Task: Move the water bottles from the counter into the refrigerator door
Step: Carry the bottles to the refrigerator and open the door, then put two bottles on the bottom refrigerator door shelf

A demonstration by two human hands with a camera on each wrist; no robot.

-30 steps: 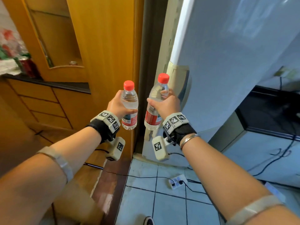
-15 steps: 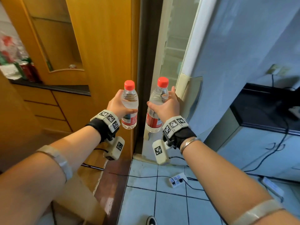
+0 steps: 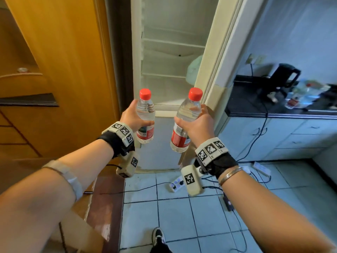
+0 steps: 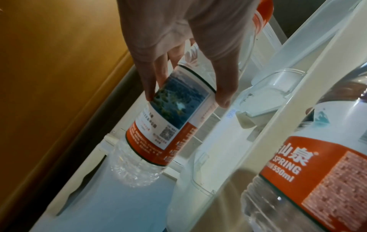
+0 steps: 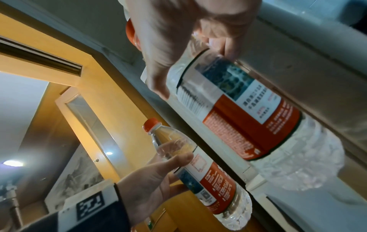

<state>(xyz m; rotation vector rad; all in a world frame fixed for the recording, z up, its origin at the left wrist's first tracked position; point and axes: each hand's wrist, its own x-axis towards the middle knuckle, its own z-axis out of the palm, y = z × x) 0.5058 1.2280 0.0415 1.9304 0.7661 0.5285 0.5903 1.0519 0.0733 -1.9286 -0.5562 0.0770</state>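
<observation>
Two clear plastic water bottles with red caps and red labels are held upright in front of the open white refrigerator [image 3: 171,57]: the left bottle [image 3: 145,115] and the right bottle [image 3: 186,123]. Pale floor tiles [image 3: 182,212] lie below, a wooden cabinet [image 3: 60,70] to the left, a dark counter [image 3: 255,103] to the right. The refrigerator door [image 3: 235,52] has swung wider than before. The left hand [image 3: 132,116] and right hand [image 3: 197,125] each wrap curled fingers round a bottle's middle.

Head view bright, evenly lit, fisheye bend at edges; counter [image 3: 273,106] clutter right of the fridge [image 3: 173,52] soft. Left wrist view dim, soft and washed out. Right wrist view dim, blurry, two ceiling lamps [image 5: 12,163] glaring far left.
</observation>
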